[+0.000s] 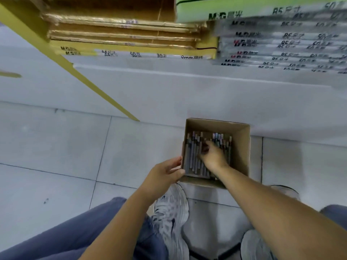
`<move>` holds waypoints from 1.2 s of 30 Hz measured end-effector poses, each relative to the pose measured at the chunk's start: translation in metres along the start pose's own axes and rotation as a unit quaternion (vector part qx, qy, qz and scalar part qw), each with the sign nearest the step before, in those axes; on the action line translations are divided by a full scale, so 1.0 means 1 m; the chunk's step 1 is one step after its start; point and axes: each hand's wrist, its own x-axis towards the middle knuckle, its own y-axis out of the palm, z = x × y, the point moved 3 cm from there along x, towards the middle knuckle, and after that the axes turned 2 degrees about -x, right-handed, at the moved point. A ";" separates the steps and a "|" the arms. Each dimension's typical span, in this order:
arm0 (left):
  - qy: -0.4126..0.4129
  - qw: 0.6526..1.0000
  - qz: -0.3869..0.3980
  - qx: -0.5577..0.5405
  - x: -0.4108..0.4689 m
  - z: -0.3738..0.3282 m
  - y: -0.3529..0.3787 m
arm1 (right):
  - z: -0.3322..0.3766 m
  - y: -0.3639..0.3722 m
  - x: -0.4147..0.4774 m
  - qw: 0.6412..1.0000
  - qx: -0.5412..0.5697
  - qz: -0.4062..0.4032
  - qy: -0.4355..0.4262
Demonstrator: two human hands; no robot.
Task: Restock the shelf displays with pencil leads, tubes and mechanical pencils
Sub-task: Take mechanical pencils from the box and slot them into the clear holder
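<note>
Two bare forearms reach forward from 6 o'clock over knees in blue trousers point(75, 231) and a pair of pale shoes point(172, 212) planted on the floor point(56, 147). Just past the shoe tips stands an open cardboard box point(242, 151), its flaps gone or folded away and its four walls upright. Its far wall, at 12 o'clock, sits close against the white shelf base point(187, 94); whether the two touch cannot be told. Bare tile lies open from the box's 9 o'clock side, and a narrower strip at its 3 o'clock side.

Pencils point(193, 158) lie packed side by side in the bottom of the box, their ends pointing to 12 o'clock. The right hand point(212, 154) is down inside the box, palm down, wrist bent, its fingers curled round a few pencils near the middle; the fingertips are blurred. The left hand point(165, 173) holds the box at its 8 o'clock corner, fingers bent against the outer left wall and thumb by the near edge.

A yellow post point(84, 77) slants from 10 o'clock down to the floor line. Stacks of wrapped paper packs point(281, 44) fill the shelf from 12 to 2 o'clock.
</note>
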 end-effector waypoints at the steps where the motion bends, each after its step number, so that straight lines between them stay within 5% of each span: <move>1: 0.000 1.000 -0.001 -0.003 0.000 0.000 -0.001 | 0.000 0.000 0.000 1.000 0.000 -0.012 -0.001; 27: -0.021 1.000 0.003 0.009 0.002 0.007 -0.002 | 0.006 -0.003 -0.007 0.999 -0.036 0.024 -0.021; 36: -0.025 1.000 -0.002 0.000 0.002 0.010 -0.002 | 0.006 0.008 -0.002 0.996 0.037 0.083 0.009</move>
